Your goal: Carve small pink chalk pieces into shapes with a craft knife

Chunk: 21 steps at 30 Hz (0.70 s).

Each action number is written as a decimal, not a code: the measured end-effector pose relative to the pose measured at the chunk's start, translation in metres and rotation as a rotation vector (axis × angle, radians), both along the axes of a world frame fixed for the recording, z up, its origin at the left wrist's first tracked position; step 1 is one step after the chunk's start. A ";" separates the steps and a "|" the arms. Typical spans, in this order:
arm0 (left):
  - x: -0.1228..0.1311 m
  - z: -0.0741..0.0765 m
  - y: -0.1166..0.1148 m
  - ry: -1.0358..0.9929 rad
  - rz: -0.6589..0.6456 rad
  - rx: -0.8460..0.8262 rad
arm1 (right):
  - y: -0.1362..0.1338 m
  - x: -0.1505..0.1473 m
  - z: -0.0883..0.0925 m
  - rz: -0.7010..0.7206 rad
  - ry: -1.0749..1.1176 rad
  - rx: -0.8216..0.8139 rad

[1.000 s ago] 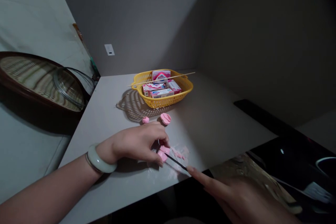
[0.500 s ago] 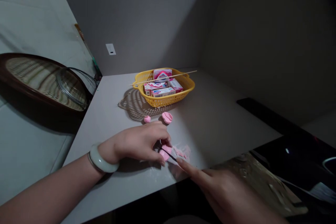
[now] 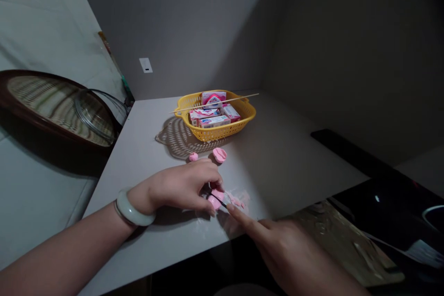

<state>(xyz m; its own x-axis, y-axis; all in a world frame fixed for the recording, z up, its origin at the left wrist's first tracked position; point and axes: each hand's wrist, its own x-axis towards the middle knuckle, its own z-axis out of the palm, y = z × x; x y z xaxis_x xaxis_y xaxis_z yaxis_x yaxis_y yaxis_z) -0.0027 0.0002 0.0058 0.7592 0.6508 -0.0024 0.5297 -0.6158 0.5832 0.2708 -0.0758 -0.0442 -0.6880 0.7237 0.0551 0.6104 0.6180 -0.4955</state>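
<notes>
My left hand, with a pale bangle on its wrist, curls its thumb and fingers around a pink soap piece on the table. My right hand grips a thin dark knife, its index finger stretched along the top. The blade lies across the soap, its tip close to my left fingers; the handle is hidden in my palm. Beyond my left hand rest a small pink lump and a larger rounded pink piece with a groove. Pink shavings lie right of the held soap.
A yellow basket holding several pink-and-white boxes stands at the back of the grey table. A thin wooden stick lies across its rim. On the right is a glossy black surface; the table's front edge is near me.
The knife and my right hand have shifted slightly left, along with a small shift of the whole view. My left hand keeps its hold on the soap.
</notes>
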 end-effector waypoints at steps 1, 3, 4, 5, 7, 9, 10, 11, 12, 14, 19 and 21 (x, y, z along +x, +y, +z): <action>-0.001 0.000 0.000 0.000 0.002 -0.001 | 0.001 -0.002 0.001 0.007 0.009 -0.006; -0.002 0.000 0.001 0.005 0.000 -0.014 | 0.003 0.006 0.005 0.025 0.010 -0.053; -0.002 0.001 0.001 0.012 -0.005 -0.025 | 0.003 0.014 0.007 0.035 -0.001 -0.088; -0.001 0.001 0.002 0.019 -0.009 -0.035 | 0.002 0.022 0.008 0.044 -0.014 -0.119; -0.001 0.001 0.002 0.025 -0.008 -0.052 | 0.001 0.032 0.009 0.047 -0.034 -0.132; -0.001 0.001 0.003 0.023 0.008 -0.054 | 0.000 0.028 0.005 0.034 -0.051 -0.077; -0.001 0.000 0.003 0.018 0.016 -0.044 | 0.000 0.021 0.003 0.023 -0.061 -0.034; -0.002 -0.001 0.003 0.014 0.022 -0.032 | 0.000 0.012 0.000 0.016 -0.070 0.013; -0.003 -0.002 0.003 0.013 0.023 -0.023 | 0.001 0.003 -0.001 0.008 -0.079 0.055; -0.004 -0.003 0.003 0.009 0.017 -0.020 | 0.003 -0.007 -0.002 0.010 -0.065 0.096; -0.002 0.000 0.004 0.003 -0.016 -0.047 | 0.001 0.024 0.005 0.048 0.028 -0.103; 0.000 0.000 0.004 0.008 -0.014 -0.051 | -0.002 0.034 0.005 0.031 0.011 -0.083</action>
<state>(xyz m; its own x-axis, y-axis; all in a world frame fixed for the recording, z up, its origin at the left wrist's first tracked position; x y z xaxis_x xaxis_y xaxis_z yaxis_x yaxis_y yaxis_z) -0.0025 0.0042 0.0058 0.7681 0.6389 -0.0415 0.5262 -0.5931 0.6094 0.3044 -0.0777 -0.0396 -0.7099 0.7043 0.0040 0.5855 0.5933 -0.5524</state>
